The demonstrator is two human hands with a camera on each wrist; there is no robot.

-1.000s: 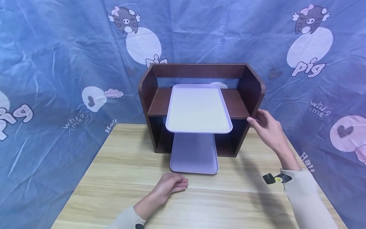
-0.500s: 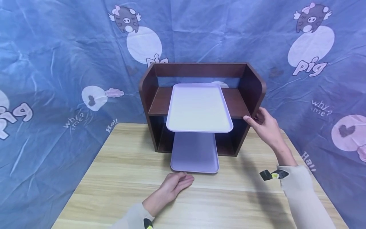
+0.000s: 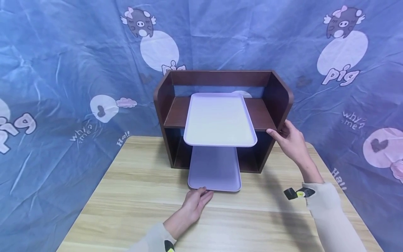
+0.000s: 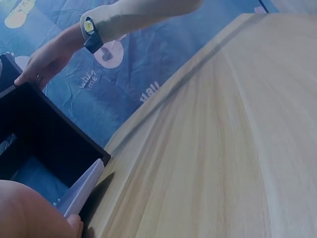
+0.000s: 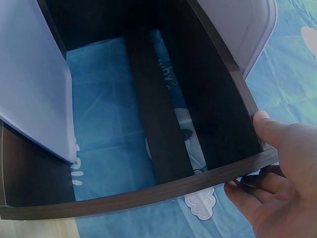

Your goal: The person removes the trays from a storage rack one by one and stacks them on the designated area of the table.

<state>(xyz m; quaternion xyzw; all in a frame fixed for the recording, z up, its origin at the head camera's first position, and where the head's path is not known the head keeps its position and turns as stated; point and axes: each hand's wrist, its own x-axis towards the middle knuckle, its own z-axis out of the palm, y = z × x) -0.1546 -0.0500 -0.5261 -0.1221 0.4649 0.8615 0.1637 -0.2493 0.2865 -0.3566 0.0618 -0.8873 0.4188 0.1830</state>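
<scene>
A dark brown two-tier wooden shelf (image 3: 221, 77) stands on the table, with a pale lilac tray (image 3: 220, 119) on its upper board, jutting out in front. Below, a second lilac tray (image 3: 215, 171) sticks out of the bottom compartment. My left hand (image 3: 190, 208) pinches that lower tray's front edge near its left corner, thumb on top and fingers beneath. My right hand (image 3: 292, 141) grips the shelf's right side panel, at the height of the middle board. In the right wrist view, the thumb (image 5: 267, 126) lies at the board's edge and the fingers wrap outside the panel.
The shelf stands towards the back of a light wood-grain table (image 3: 132, 196). Blue cloth (image 3: 78, 63) printed with pigs and words hangs behind and along both sides. Each wrist wears a dark strap (image 3: 299, 193) with a yellow patch.
My left hand has moved right and forward to the lower tray's front edge and taken hold of it. The right thumb has slid slightly left. Shelf and trays look unmoved.
</scene>
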